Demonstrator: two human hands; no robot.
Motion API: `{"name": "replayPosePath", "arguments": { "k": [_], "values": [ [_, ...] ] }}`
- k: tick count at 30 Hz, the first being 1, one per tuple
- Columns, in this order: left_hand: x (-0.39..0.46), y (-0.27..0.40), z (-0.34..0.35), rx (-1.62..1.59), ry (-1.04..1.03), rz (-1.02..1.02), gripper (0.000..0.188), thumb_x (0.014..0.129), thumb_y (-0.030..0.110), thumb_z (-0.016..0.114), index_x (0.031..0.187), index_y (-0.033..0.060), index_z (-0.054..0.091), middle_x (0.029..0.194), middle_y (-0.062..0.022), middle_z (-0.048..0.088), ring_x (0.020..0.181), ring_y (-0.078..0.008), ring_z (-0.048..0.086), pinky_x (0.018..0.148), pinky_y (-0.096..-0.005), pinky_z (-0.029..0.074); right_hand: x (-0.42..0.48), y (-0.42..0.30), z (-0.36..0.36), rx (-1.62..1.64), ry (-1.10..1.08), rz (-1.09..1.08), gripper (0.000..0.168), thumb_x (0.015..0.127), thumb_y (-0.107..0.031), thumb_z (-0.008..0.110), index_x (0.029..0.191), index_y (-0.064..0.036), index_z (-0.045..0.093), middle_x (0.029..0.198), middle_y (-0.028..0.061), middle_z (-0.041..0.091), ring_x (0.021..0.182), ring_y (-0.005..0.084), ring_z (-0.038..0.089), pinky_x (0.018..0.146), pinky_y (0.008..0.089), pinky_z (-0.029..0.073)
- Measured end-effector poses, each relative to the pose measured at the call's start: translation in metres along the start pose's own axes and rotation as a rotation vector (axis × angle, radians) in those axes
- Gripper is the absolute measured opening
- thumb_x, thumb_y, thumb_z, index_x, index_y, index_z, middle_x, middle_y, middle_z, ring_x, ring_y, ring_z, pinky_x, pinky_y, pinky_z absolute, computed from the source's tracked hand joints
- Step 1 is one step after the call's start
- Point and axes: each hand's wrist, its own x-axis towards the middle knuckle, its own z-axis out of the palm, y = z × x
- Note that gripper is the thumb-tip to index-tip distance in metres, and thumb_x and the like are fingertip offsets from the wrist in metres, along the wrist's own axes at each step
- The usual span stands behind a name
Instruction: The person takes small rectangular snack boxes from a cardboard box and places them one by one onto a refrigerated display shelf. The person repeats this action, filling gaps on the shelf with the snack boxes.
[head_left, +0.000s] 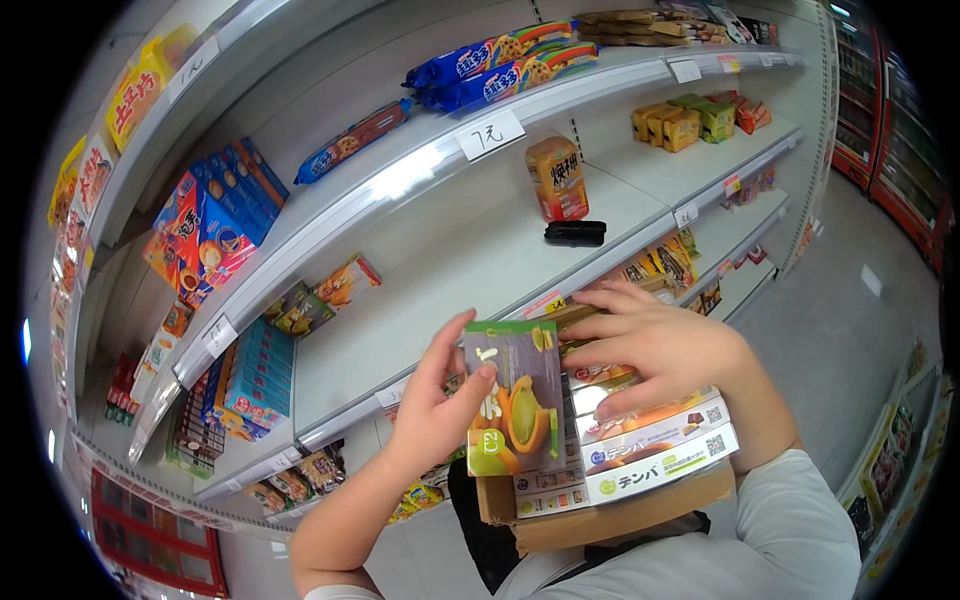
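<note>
My left hand (450, 382) grips a green and grey snack box (525, 397) with a pastry picture on its front, above the left part of an open cardboard carton (622, 510). White snack boxes (660, 469) and others with orange pictures lie packed in the carton, which stands against my body. My right hand (645, 345) rests with spread fingers over the packed boxes; its fingertips touch them, and whether it grips one I cannot tell. On the shelf ahead, a similar green-grey box (304, 311) stands beside an orange and white box (349, 283).
A bottled drink (556, 178) and a black object (575, 233) stand on the middle shelf (450, 262). Blue cookie packs (495, 64) lie on the shelf above. Blue and orange boxes (217, 225) are at the left. Red-framed coolers (892, 127) stand at the right beyond the aisle floor.
</note>
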Motion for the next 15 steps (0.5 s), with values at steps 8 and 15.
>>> {"name": "replayPosePath", "arguments": {
  "k": [8, 15],
  "values": [
    [-0.005, -0.006, 0.007, 0.357, -0.013, 0.023, 0.056, 0.101, 0.021, 0.061, 0.148, -0.0019, 0.041, 0.126, -0.0199, 0.052, 0.125, -0.0350, 0.044, 0.111, -0.0430, 0.035, 0.003, 0.001, 0.001, -0.042, -0.015, 0.015, 0.061, 0.088, -0.056, 0.071, 0.128, -0.011, 0.071, 0.143, 0.0164, 0.060, 0.147, 0.0419, 0.037, 0.122, 0.0561, 0.022],
    [0.004, -0.009, 0.021, 0.426, -0.019, 0.024, 0.050, 0.106, 0.019, 0.052, 0.150, 0.0001, 0.039, 0.143, -0.0249, 0.044, 0.136, -0.0368, 0.040, 0.118, -0.0417, 0.031, 0.011, 0.003, 0.001, -0.013, -0.040, 0.054, 0.058, 0.084, -0.050, 0.077, 0.127, -0.011, 0.072, 0.144, 0.0154, 0.059, 0.146, 0.0433, 0.037, 0.121, 0.0563, 0.024]
  ]
}}
